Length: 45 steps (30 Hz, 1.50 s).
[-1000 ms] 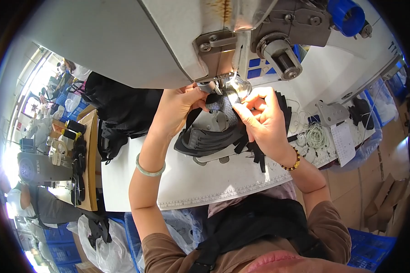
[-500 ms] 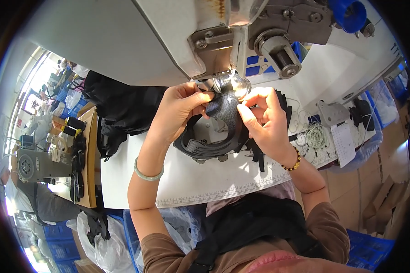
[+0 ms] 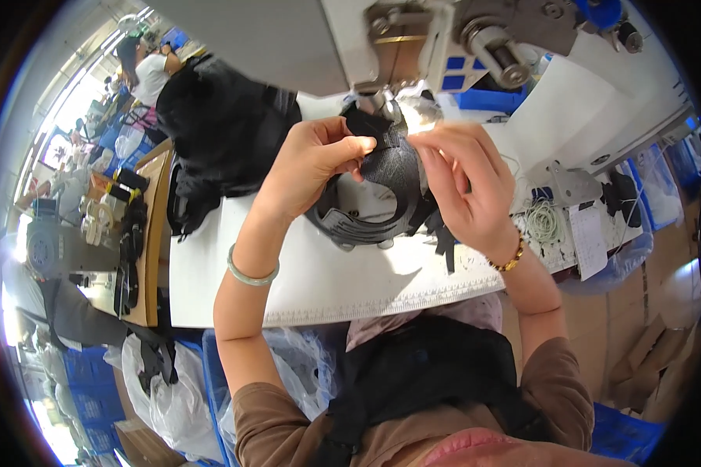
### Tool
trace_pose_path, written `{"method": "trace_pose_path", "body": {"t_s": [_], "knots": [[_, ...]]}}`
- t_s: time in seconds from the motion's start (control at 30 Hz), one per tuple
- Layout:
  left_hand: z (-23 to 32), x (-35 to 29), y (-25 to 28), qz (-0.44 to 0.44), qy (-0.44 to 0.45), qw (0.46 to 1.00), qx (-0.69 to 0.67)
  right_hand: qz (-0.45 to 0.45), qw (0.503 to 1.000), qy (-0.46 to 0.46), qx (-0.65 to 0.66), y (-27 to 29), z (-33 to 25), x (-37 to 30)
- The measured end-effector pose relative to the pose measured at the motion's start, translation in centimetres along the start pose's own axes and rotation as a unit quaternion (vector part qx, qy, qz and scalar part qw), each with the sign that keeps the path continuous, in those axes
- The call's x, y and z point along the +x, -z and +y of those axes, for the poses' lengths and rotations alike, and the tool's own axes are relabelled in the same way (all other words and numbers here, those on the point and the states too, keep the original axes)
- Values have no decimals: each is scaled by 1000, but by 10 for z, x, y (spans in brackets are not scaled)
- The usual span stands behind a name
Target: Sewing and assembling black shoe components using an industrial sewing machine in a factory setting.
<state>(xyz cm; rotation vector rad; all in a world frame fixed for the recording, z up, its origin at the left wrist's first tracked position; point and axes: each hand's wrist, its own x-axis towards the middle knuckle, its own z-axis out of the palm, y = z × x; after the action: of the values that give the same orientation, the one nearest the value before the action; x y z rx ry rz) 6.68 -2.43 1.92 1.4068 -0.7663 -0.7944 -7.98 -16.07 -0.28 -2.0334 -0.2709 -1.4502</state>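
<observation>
The left hand point(image 3: 319, 163) has its thumb and finger pinched shut on a black cloth flap point(image 3: 366, 123). The flap is right at its fingertips. Just right of the left hand, under the flap, is a dark curved strap point(image 3: 383, 167). It bends round like a letter C, in the gap between the two hands, and lies over the table point(image 3: 288, 268).

The right hand point(image 3: 471, 183) is at the right side of the strap. Its fingers are bent and its thumb is close to them. The light is very bright there, so I cannot tell if it grips the strap.

A green ring point(image 3: 251, 272) is on the left wrist, and a bead bracelet point(image 3: 510, 261) is on the right one. Black strips point(image 3: 444, 245) lie just below the right hand. The big sewing machine point(image 3: 288, 39) is just past both hands, and its metal parts come down close to the flap.

To the right of the right hand are a roll of pale string point(image 3: 544, 222) and, a bit farther, a white paper point(image 3: 588, 245). A big black cloth pile point(image 3: 218, 132) sits left of the left hand. Much farther left, a person in a white top point(image 3: 152, 78) is in the room.
</observation>
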Motion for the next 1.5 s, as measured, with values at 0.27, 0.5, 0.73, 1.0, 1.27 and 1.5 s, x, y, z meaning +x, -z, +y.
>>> {"method": "trace_pose_path", "body": {"t_s": [0.27,0.5,0.73,1.0,1.27,1.5], "knots": [[16,-110,41,-4,-43,983,178,-434,890,-28,139,-48,-22,41],[-18,-173,46,156,-45,959,231,-446,849,-196,205,-79,-35,24],[-16,-163,36,182,-93,951,232,-358,922,-7,148,-80,-49,19],[-24,-151,33,199,-102,964,145,-290,866,405,-40,-52,-51,-19],[-27,-153,31,199,-96,963,153,-285,867,409,-18,-51,-46,-27],[-49,-175,25,246,-287,873,309,-371,893,-179,183,-60,-81,-19]]}}
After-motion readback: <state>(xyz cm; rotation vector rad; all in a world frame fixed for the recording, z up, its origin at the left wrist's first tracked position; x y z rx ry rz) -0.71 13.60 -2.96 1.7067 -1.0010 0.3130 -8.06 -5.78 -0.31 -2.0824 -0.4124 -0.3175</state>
